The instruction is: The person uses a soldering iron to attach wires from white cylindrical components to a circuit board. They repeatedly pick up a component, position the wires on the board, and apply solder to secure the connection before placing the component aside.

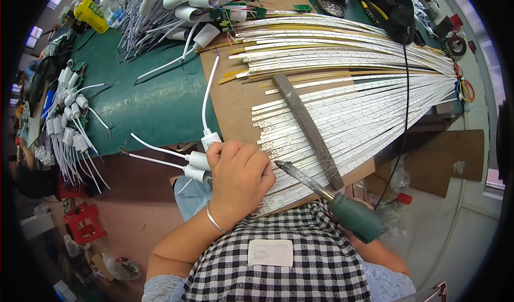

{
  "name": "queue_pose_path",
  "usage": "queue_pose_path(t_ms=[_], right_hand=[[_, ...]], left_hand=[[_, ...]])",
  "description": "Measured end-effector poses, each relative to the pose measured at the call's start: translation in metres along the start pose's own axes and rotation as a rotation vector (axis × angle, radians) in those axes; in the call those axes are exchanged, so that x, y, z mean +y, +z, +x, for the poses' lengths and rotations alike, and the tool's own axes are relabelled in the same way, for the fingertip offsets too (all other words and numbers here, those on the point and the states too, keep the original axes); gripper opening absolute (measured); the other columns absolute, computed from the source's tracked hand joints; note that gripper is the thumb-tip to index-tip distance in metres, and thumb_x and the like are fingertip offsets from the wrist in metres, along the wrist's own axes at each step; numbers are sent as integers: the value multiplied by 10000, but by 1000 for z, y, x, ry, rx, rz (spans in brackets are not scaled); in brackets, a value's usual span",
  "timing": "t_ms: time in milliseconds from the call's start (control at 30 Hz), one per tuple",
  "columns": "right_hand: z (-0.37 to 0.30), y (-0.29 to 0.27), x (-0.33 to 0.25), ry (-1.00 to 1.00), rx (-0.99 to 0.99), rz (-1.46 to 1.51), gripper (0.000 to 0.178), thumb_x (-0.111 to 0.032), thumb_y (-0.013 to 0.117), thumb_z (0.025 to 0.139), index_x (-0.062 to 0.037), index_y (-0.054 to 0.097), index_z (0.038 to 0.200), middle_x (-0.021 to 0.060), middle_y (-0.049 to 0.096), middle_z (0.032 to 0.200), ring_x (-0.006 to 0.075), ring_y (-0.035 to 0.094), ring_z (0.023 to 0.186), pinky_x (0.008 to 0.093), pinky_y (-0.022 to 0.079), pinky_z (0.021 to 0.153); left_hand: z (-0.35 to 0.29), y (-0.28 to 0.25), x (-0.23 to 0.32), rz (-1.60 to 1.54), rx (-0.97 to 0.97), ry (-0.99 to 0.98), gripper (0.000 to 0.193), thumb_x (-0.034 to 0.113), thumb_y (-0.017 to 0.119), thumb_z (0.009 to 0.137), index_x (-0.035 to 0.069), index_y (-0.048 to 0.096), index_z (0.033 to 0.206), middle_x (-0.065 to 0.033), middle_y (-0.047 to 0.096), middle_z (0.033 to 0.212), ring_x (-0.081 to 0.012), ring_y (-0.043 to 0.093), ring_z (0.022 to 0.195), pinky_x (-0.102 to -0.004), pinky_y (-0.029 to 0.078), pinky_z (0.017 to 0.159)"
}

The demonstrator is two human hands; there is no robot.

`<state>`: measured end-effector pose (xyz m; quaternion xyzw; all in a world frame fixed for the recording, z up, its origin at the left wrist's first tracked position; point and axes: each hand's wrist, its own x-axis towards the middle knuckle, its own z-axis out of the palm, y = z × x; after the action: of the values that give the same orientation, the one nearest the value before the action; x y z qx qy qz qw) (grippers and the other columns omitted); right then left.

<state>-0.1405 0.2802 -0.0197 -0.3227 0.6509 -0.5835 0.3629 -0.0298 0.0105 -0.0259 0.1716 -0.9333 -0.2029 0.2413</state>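
My left hand (241,174), a bangle at its wrist, is closed over the near left ends of the white LED strips (321,117). What its fingers pinch is hidden beneath them. Against its left side lie three white cylindrical housings, an upper one (210,140) and two lower ones (198,160), with white cables trailing from them. A soldering iron (308,180) with a green handle is in my right hand (350,232), which the handle mostly hides. The iron's dark tip points left, just right of my left hand's knuckles. Across the strips rests a grey-brown bar (308,130).
Brown board (227,106) lies under the strips on a green table (123,104). White cabled housings are heaped at the back (187,2) and left (69,109). A yellow bottle (90,15) stands back left. One black cord (407,88) crosses the strips at right.
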Motion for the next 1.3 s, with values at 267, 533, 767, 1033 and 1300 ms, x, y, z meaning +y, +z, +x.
queue_pose_path(t_ms=[267, 533, 767, 1033, 1300], right_hand=[[13, 6, -11, -163, -37, -386, 271, -59, 684, 828, 1, 641, 1089, 121, 664, 1035, 237, 655, 920, 308, 524, 801], [13, 6, -10, -272, 30, -529, 246, -110, 661, 866, 30, 634, 1066, 117, 672, 985, 197, 659, 854, 301, 534, 753], [2, 8, -6, 97, 143, 112, 329, -193, 648, 888, 70, 591, 1077, 126, 656, 871, 193, 654, 772, 304, 541, 722], [-4, 3, 9, 135, 64, 53, 706, -455, 629, 915, -14, 397, 1415, 87, 627, 913, 165, 591, 853, 310, 479, 819], [2, 8, 11, 87, 177, 97, 679, -410, 628, 908, 61, 416, 1350, 125, 629, 816, 197, 617, 752, 307, 515, 750]], left_hand=[[1, 0, -1, -12, -11, -5, 151, 72, 710, 639, 125, 577, 687, 0, 539, 721, -216, 513, 777, -388, 309, 798], [1, -2, 0, -19, -18, -16, 156, 72, 711, 636, 127, 573, 684, 6, 536, 717, -213, 511, 775, -387, 304, 799], [1, -1, 1, 0, -24, -8, 157, 79, 714, 635, 127, 573, 684, 4, 538, 717, -213, 511, 775, -390, 304, 799], [1, 0, 0, 11, -23, -8, 157, 84, 714, 631, 126, 574, 689, 3, 537, 721, -216, 514, 780, -392, 305, 803], [2, -2, 4, 79, -21, -4, 145, 94, 709, 648, 133, 580, 700, 3, 549, 743, -218, 531, 821, -418, 301, 841]])
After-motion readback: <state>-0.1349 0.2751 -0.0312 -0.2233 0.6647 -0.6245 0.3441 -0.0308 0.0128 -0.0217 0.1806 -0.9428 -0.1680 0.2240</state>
